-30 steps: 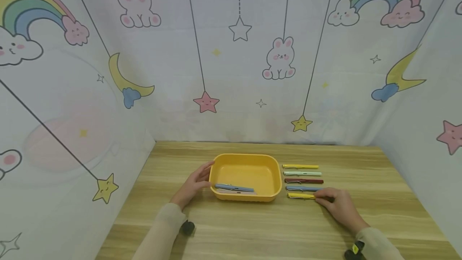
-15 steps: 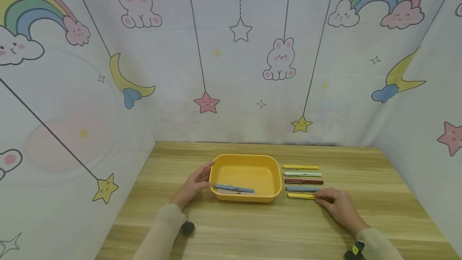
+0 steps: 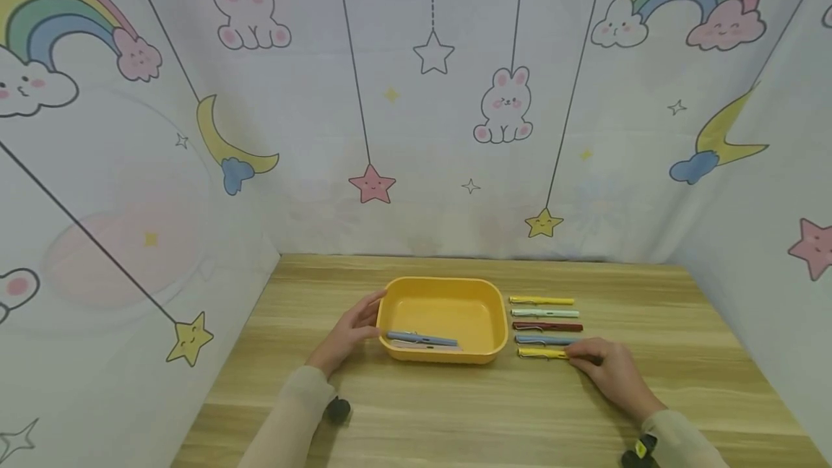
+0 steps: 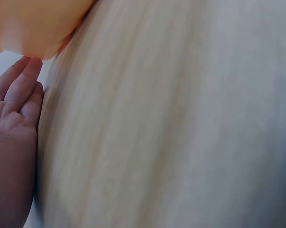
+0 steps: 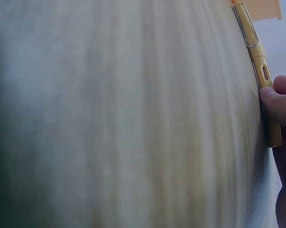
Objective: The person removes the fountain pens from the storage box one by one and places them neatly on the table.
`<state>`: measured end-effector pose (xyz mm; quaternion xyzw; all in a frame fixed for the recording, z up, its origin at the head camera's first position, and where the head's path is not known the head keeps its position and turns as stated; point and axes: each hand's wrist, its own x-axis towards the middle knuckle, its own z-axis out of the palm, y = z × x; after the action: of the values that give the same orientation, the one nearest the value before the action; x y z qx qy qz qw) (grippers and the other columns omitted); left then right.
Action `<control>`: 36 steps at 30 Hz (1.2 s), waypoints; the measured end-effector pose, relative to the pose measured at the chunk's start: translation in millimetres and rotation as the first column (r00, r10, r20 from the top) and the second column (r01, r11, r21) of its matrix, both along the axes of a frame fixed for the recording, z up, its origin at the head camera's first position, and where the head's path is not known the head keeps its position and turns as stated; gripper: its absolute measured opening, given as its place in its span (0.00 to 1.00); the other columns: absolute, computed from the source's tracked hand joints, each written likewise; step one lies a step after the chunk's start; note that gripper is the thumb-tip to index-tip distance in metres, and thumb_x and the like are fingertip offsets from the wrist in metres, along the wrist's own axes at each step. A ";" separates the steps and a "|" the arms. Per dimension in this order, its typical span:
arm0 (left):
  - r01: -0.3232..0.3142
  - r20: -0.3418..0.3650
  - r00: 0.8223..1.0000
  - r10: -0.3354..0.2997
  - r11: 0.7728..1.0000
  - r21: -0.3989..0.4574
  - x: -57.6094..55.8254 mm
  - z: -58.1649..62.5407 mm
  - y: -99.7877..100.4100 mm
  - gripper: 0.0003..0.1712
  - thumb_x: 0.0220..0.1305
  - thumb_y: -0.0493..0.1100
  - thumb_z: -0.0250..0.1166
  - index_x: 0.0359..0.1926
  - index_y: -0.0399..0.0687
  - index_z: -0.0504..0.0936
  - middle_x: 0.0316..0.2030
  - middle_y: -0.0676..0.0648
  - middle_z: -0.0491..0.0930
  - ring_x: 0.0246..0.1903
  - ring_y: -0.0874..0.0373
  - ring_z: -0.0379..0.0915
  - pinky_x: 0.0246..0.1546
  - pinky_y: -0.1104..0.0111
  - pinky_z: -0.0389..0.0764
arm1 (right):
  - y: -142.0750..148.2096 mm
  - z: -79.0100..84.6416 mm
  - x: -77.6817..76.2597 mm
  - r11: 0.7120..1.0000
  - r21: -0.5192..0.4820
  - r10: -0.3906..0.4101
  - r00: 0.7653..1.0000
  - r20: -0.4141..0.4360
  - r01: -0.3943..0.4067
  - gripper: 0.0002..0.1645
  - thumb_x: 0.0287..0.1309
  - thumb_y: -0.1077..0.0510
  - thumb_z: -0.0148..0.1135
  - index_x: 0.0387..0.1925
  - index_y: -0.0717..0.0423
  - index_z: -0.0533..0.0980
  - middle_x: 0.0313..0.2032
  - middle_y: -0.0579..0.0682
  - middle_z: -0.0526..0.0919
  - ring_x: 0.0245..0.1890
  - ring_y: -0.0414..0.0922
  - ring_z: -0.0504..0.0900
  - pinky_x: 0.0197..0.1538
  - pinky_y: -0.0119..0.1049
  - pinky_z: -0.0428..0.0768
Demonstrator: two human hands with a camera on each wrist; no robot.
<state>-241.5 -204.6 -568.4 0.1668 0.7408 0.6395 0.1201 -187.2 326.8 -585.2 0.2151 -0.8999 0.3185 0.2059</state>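
Note:
At the left end of the yellow plastic box, my left hand touches the outer wall with fairly straight fingers. In the left wrist view those fingertips meet the box's side. A blue pen and a pale pinkish pen lie inside the box along its near wall. My right hand pinches the right end of the nearest yellow pen between thumb and finger. The right wrist view shows this yellow pen lying on the table, its silver clip visible.
Behind the pinched pen lie a blue pen, partly covered by my right fingers, a dark red pen, a pale green pen and another yellow pen. All rest on a wood-grain table with printed cloth walls around it.

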 end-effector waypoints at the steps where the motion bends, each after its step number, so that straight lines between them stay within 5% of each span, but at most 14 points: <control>1: -0.001 -0.003 1.000 0.001 1.000 -0.001 0.0 0.1 -0.1 0.42 0.71 0.35 0.64 0.82 0.58 0.60 0.80 0.39 0.60 0.77 0.40 0.59 0.76 0.45 0.59 | 0.1 0.1 -0.2 1.000 0.000 0.002 1.000 0.000 -0.002 0.21 0.41 0.73 0.82 0.35 0.47 0.91 0.37 0.43 0.92 0.39 0.36 0.88 0.47 0.13 0.77; 11: 0.007 -0.010 1.000 -0.007 1.000 0.007 -2.7 -2.7 -2.0 0.42 0.72 0.35 0.64 0.81 0.58 0.61 0.80 0.39 0.60 0.77 0.40 0.60 0.76 0.46 0.60 | 0.9 5.4 0.5 1.000 -0.016 0.001 1.000 -0.006 -0.001 0.21 0.40 0.73 0.82 0.35 0.48 0.91 0.37 0.44 0.92 0.40 0.35 0.88 0.47 0.13 0.77; 16: 0.007 -0.011 1.000 -0.007 1.000 0.006 -2.3 -3.0 -1.5 0.42 0.72 0.35 0.64 0.82 0.58 0.60 0.80 0.39 0.59 0.77 0.40 0.59 0.76 0.45 0.60 | 1.0 14.8 2.2 0.997 -0.071 -0.034 0.995 0.093 0.040 0.18 0.46 0.70 0.81 0.38 0.47 0.91 0.41 0.45 0.92 0.43 0.31 0.87 0.49 0.14 0.77; 25: -0.003 -0.017 1.000 0.003 1.000 -0.008 -1.6 -2.4 -0.8 0.42 0.71 0.35 0.65 0.82 0.58 0.61 0.80 0.39 0.60 0.77 0.40 0.60 0.76 0.46 0.60 | -13.0 39.8 -6.0 0.994 -0.032 -0.101 0.978 0.181 0.109 0.17 0.61 0.59 0.76 0.52 0.49 0.88 0.49 0.47 0.91 0.51 0.50 0.88 0.51 0.51 0.87; 36: 0.007 -0.022 1.000 -0.007 1.000 -0.005 -0.9 -3.0 -1.1 0.42 0.72 0.35 0.64 0.82 0.57 0.60 0.79 0.38 0.61 0.76 0.39 0.60 0.76 0.44 0.59 | -57.6 64.6 -23.0 0.966 -0.258 0.101 0.933 0.345 -0.009 0.24 0.66 0.57 0.72 0.61 0.62 0.82 0.57 0.63 0.86 0.54 0.59 0.88 0.50 0.34 0.87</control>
<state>-242.4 -205.8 -571.4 0.1763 0.7431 0.6353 0.1147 -210.2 269.3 -520.7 0.1515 -0.8680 0.4695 0.0562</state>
